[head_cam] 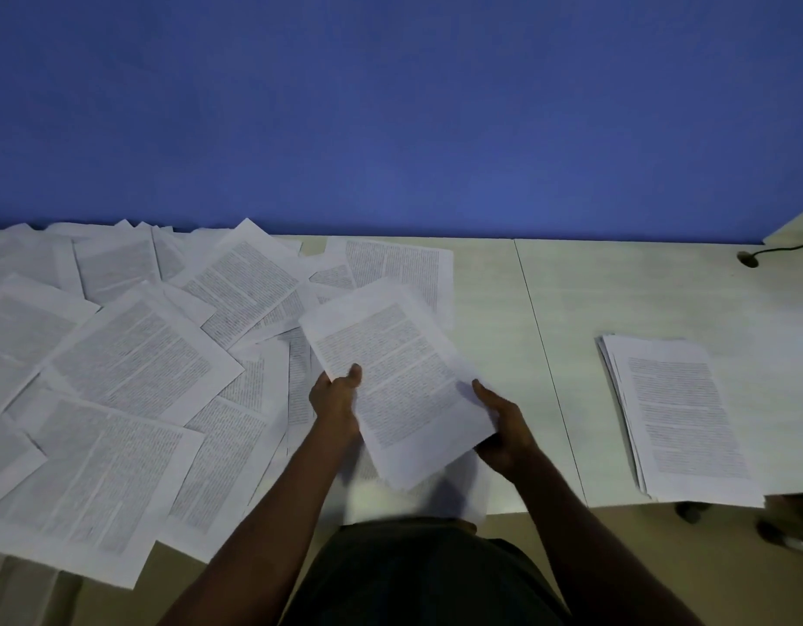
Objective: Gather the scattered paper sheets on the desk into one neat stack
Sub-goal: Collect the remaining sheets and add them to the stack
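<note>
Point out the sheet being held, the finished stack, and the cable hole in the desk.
held sheet [393, 363]: head view, on its printed text block.
stack [688, 417]: head view, middle of the top page.
cable hole [748, 258]: head view, on the dark opening.

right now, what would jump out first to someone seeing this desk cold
The mass of scattered printed sheets covering the desk's left half. Next, the left hand and right hand gripping a small sheaf at centre, and the gathered stack lying alone on the right, before the blue wall.
</note>
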The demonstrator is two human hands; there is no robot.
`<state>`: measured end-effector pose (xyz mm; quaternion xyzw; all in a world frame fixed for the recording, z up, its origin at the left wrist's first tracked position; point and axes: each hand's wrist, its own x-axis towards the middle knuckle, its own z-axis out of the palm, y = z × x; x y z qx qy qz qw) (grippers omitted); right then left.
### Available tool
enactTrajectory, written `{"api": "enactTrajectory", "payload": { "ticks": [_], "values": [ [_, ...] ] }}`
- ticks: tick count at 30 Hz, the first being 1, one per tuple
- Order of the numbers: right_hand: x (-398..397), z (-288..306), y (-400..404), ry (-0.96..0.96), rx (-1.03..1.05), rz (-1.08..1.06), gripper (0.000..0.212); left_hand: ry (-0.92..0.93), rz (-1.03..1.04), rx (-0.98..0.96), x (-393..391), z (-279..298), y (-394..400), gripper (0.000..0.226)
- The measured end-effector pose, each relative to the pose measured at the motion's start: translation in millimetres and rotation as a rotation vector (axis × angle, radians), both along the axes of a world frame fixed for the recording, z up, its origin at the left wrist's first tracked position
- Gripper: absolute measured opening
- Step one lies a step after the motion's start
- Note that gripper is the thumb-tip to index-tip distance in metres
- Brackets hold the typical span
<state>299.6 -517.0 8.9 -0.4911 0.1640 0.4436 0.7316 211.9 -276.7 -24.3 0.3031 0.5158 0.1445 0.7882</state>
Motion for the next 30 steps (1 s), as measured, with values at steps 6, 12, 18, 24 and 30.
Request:
{"api": "enactTrajectory", "payload": {
  "ticks": [6,12,18,24,30],
  "values": [
    [-20.0,-50.2,23.0,-0.140,-0.059,-0.080,0.085,0.144,0.043,0.090,-3.5,-8.7,-32.3,0.029],
    [-19.3,-20.1,-13.4,-0.275,-0.305,0.092,0.049,0.039,-0.259,-0.110,-26.2,6.3,37.3,0.044],
    [1.7,-10.3,-25.8,-0.260,-0.138,0.352,0.060,0.105,-0.942,-0.102,-20.6,33.3,108.8,0.051],
    [0.1,-4.1,-25.4,-0.285,-0.120,0.291,0.060,-0.041,-1.064,-0.044,-11.0,46.7,90.0,0.041],
    [-14.1,-17.3,-36.4,-0.183,0.028,-0.045,0.057,-0.172,-0.440,-0.075,-2.5,43.6,-4.1,0.044]
  ]
}}
